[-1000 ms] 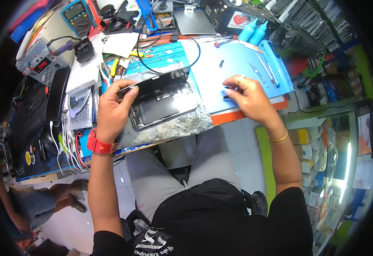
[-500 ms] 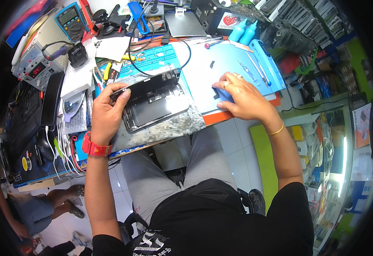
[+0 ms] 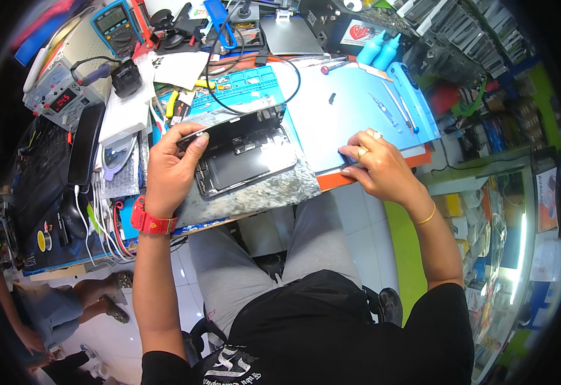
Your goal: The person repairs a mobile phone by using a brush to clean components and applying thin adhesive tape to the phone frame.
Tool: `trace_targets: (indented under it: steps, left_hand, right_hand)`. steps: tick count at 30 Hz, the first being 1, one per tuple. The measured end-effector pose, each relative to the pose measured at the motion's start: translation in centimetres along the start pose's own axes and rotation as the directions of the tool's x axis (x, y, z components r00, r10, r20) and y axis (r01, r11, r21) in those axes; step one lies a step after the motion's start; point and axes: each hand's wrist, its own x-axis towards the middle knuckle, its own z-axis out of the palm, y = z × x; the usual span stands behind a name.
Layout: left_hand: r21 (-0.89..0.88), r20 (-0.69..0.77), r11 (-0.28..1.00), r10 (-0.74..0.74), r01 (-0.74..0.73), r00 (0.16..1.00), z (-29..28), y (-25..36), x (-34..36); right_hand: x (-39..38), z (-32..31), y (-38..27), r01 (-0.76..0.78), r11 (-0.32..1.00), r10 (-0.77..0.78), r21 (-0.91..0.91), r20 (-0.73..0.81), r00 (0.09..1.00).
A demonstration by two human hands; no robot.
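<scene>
An opened phone lies on the grey stone-patterned mat; its body (image 3: 245, 163) shows a dark battery and inner parts. My left hand (image 3: 176, 163) is closed on the phone's screen (image 3: 232, 128), thumb on the near side, and holds it tilted up along the body's far edge. To the right, my right hand (image 3: 377, 165) rests at the near edge of the blue mat (image 3: 312, 122), thumb and fingers pinched together. A small dark piece (image 3: 346, 162) shows partly between its fingertips. Another small dark part (image 3: 332, 99) lies farther back on the blue mat.
Tweezers (image 3: 399, 106) and a thin syringe-like tool (image 3: 384, 110) lie right on the mat, near two blue bottles (image 3: 379, 49). A black cable (image 3: 298, 74) loops behind the phone. A power supply (image 3: 69, 90) and multimeter (image 3: 115, 29) stand left; a person's legs (image 3: 94, 295) show lower left.
My right hand has drawn its thumb and fingers together over the small dark piece, nearer the mat's edge. The whole view has shifted slightly; my left hand still holds the screen up.
</scene>
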Motion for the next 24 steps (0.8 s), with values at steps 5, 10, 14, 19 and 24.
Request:
trace_targets:
  steps: [5,10,14,19,24]
  left_hand:
    - [-0.004,0.005,0.999,-0.045,0.045,0.999,-0.1,0.0,0.0]
    - [0.016,-0.013,1.0,-0.008,0.009,1.0,0.0,-0.1,0.1]
    - [0.052,-0.021,0.998,-0.024,0.025,1.0,-0.3,-0.5,0.0]
    - [0.031,-0.03,0.999,-0.01,0.011,1.0,0.0,-0.5,0.0]
    - [0.119,0.01,0.993,0.023,-0.024,1.0,-0.3,0.3,0.1]
  right_hand:
    - [-0.5,1.4,-0.9,0.032,0.999,-0.02,0.034,-0.302,0.953]
    - [2.0,3.4,-4.9,0.145,0.989,-0.127,-0.002,-0.504,0.854]
    - [5.2,5.1,-7.2,0.194,0.966,-0.253,-0.168,-0.481,0.839]
    - [8.2,5.8,-7.8,0.197,0.923,-0.327,-0.331,-0.401,0.856]
    - [9.0,6.1,-7.1,0.228,0.906,-0.359,-0.355,-0.363,0.86]
